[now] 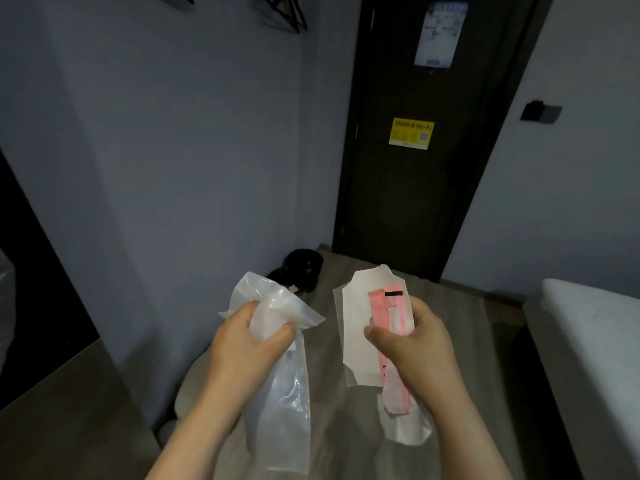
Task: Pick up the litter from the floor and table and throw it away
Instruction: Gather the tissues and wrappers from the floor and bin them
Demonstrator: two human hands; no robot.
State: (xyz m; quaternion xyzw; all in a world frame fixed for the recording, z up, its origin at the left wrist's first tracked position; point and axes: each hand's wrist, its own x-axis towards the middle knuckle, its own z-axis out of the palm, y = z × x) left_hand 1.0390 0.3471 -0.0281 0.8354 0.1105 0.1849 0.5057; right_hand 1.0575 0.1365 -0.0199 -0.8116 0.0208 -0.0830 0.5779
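Note:
My left hand [247, 344] grips a bunch of clear, crinkled plastic bags [280, 393] that hang down in front of me. My right hand [412, 348] pinches a flat white card [358, 323] together with a pink wrapper strip [382, 303] and a white plastic scrap [403, 427] dangling below. Both hands are held above the wooden floor. Beyond the bags, by the wall on the floor, stands a black bin [304, 268] with a dark liner, partly hidden by the plastic.
A dark door [415, 188] with a yellow notice [411, 133] closes the far end of the narrow passage. A white bed edge [595, 327] runs along the right. A grey wall [173, 168] lies left, with a dark opening [31, 289] at the far left.

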